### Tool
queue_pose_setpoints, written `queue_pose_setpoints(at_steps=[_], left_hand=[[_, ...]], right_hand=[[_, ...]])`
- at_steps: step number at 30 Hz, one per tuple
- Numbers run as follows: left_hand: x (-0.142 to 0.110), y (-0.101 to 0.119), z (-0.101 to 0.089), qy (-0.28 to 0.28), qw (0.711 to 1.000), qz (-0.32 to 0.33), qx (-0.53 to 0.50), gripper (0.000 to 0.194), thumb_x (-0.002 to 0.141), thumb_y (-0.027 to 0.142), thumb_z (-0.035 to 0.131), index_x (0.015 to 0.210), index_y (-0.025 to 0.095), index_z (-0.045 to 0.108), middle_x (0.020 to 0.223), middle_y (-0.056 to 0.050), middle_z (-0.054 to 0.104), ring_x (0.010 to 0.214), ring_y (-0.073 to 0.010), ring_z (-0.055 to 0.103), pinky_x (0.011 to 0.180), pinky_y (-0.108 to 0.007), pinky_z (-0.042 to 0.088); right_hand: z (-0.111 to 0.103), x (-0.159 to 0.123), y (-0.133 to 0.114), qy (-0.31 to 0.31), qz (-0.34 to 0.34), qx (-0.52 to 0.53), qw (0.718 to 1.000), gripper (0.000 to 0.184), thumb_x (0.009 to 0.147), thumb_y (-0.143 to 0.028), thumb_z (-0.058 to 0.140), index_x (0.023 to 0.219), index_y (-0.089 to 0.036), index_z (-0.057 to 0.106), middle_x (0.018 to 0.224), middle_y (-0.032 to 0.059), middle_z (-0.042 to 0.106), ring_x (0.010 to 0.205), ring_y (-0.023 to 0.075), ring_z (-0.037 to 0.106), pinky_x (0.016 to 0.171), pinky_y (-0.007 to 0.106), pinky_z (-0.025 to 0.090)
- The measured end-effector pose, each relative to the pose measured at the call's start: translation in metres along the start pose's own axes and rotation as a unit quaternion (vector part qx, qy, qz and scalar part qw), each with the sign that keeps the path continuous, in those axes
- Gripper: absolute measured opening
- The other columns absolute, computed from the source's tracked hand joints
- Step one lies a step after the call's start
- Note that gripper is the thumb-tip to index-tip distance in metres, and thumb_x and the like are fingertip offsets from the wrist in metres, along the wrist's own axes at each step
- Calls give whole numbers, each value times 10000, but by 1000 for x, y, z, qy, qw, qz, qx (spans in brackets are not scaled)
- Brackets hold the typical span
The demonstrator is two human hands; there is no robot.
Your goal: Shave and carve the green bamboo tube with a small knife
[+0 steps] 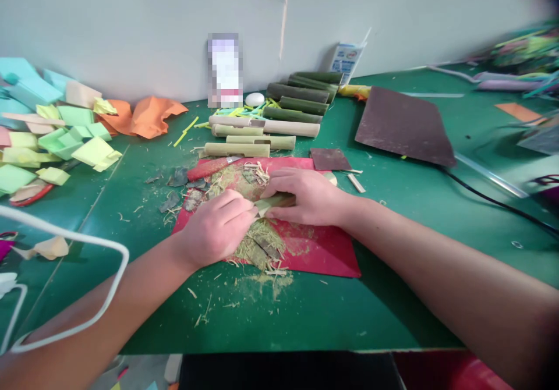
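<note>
Works at one green tabletop (323, 314), smooth and slightly glossy, specked along its near side with pale chips and dust. Shows one bent white rod (124, 256) in front of the left forearm. Has one red sheet (323, 250) spread under both hands, littered with fibrous shavings (264, 238) too many to count.

Clasps one bamboo piece (282, 199) above the middle of the sheet, right hand (303, 195) wrapped narrowly around it, thumb on the near side, fingers on the far side. Holds the left hand (218, 227) curled at the piece's left end; cannot tell whether gripping the bamboo or something hidden in the fist.

Near the sheet's far edge, shows one red-handled tool (212, 169) on the left, one small brown board (331, 159) on the right. Beyond, counts four pale tubes (286, 127), some notched, then five green tubes (297, 91) laid close together. Off to the right, one large brown board (404, 125); off to the left, pastel paper pieces (65, 139) too jumbled to count, beside crumpled orange paper (159, 116).

Farthest back, one round white object (254, 99), one upright phone (225, 70) with blurred screen, one blue-and-white carton (346, 61), all before one pale grey wall (144, 35).
</note>
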State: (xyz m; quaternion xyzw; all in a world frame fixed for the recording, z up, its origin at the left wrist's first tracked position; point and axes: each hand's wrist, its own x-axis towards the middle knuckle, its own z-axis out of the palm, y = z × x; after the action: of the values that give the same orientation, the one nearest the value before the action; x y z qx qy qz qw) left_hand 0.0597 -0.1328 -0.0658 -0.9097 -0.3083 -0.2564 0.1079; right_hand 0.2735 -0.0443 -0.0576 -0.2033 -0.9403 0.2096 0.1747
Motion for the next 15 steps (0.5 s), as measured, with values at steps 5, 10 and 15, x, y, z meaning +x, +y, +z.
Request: queue_pose_setpoints(at_steps=[5, 10, 15], left_hand=[[-3, -1, -2, 1, 1000, 11, 8, 137, 811, 55, 561, 931, 98, 610, 886, -96, 644, 878, -196, 550, 782, -350, 524], [-1, -1, -1, 3, 1000, 13, 7, 130, 812, 55, 557, 917, 105, 615, 888, -96, 651, 860, -193, 549, 766, -348, 528], [-1, -1, -1, 4, 1000, 14, 9, 134, 812, 52, 554, 919, 106, 612, 909, -100, 650, 874, -198, 554, 775, -357, 523]], right_hand=[[0, 1, 0, -1, -1, 5, 1000, 204, 781, -351, 617, 893, -182, 639, 867, 41, 603, 796, 168, 523, 670, 274, 354], [-1, 1, 0, -2, -1, 8, 1000, 218, 785, -366, 615, 906, -185, 638, 847, 39, 603, 791, 170, 522, 667, 275, 350], [-1, 1, -1, -4, -1, 10, 1000, 217, 789, -362, 613, 904, -180, 638, 835, 36, 600, 778, 165, 521, 660, 273, 350]])
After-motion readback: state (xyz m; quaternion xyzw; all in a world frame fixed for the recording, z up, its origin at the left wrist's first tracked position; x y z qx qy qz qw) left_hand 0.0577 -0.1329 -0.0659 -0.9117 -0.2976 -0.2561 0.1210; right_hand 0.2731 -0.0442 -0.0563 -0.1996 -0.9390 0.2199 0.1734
